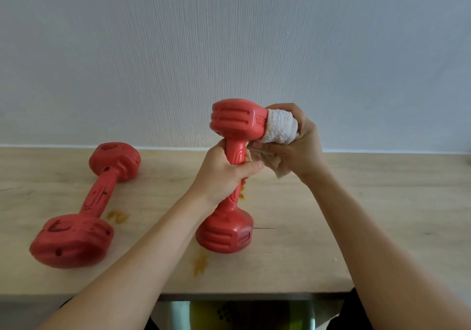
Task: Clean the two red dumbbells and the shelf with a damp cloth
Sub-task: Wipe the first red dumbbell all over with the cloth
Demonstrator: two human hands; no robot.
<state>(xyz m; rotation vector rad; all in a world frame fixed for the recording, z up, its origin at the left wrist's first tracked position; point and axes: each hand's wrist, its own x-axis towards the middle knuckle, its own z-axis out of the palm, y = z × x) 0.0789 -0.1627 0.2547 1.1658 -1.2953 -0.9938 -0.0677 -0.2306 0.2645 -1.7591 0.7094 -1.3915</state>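
Observation:
One red dumbbell (230, 123) stands nearly upright on the wooden shelf (356, 215), its lower head resting on the surface. My left hand (224, 174) is closed around its handle. My right hand (298, 143) holds a white cloth (280, 127) bunched over the fingers and pressed against the right face of the dumbbell's upper head. The second red dumbbell (84, 204) lies flat on the shelf to the left, with dark smudges on its heads and handle, apart from both hands.
Orange-brown stains mark the shelf: one (117, 216) beside the lying dumbbell, one (200, 264) in front of the standing one. A pale textured wall (229, 49) rises behind the shelf. The shelf's front edge (229, 295) runs near my forearms.

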